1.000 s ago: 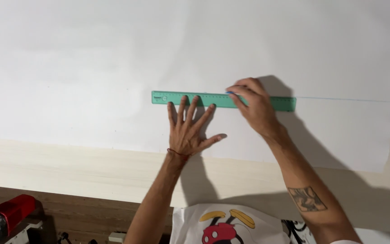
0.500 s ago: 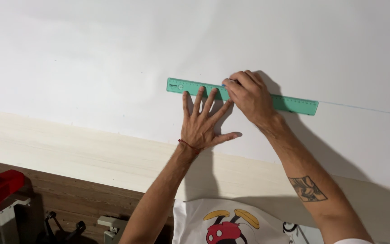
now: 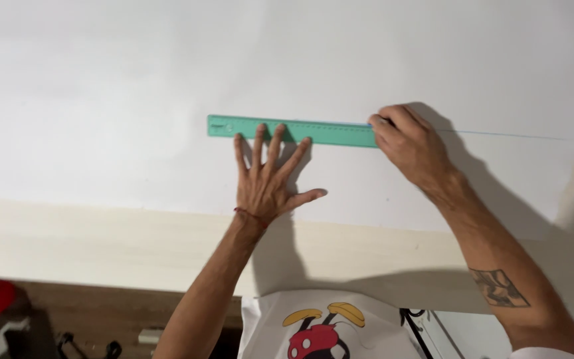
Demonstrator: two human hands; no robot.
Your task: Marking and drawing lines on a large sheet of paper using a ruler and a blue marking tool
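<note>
Fingers splayed wide, the left hand presses flat on the long green plastic ruler, its fingertips over the near edge, likely to pin the ruler so it can't slide. Over at the ruler's right end, the right hand is curled tight, grip pinched on what looks like a pen or pencil, though the hand hides nearly all of it, so I can't say which. Its tip sits against the ruler's far edge. A thin straight line runs off to the right from that hand across the large white paper sheet. The ruler lies level, left to right, in the middle of the sheet. Plenty of open paper far and left of it; to the right the sheet's edge is close, and on the near side it ends at a pale wooden tabletop.
</note>
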